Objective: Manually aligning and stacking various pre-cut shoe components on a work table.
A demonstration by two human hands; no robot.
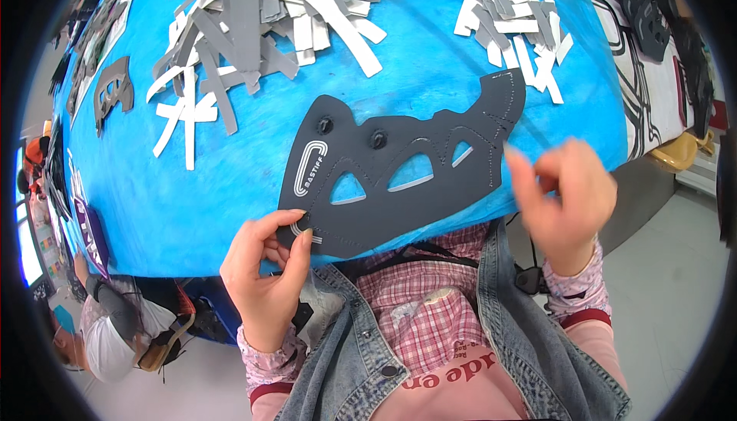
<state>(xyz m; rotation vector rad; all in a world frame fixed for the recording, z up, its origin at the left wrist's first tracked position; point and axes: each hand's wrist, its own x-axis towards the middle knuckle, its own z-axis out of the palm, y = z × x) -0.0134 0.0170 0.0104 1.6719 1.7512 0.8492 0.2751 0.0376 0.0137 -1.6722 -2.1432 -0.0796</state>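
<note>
A flat black panel (430, 141) with three rounded triangular cut-outs, dotted stitch lines, two small dark round bumps and white printing lies over the front edge of the blue-covered table (253, 168). Its lower left corner is pinched between the thumb and fingers of my left hand (267, 267). Just beyond the panel's right end, my right hand (564, 202) is raised, slightly smeared by motion. The fingers there are curled in, and anything between them is too small or blurred to make out.
Grey and white strips (246, 26) are heaped at the back centre, with a smaller pile of strips (522, 26) at back right. A dark cut-out piece (114, 92) lies at left. Black pieces (649, 14) are at far right. Another person (123, 336) is at lower left.
</note>
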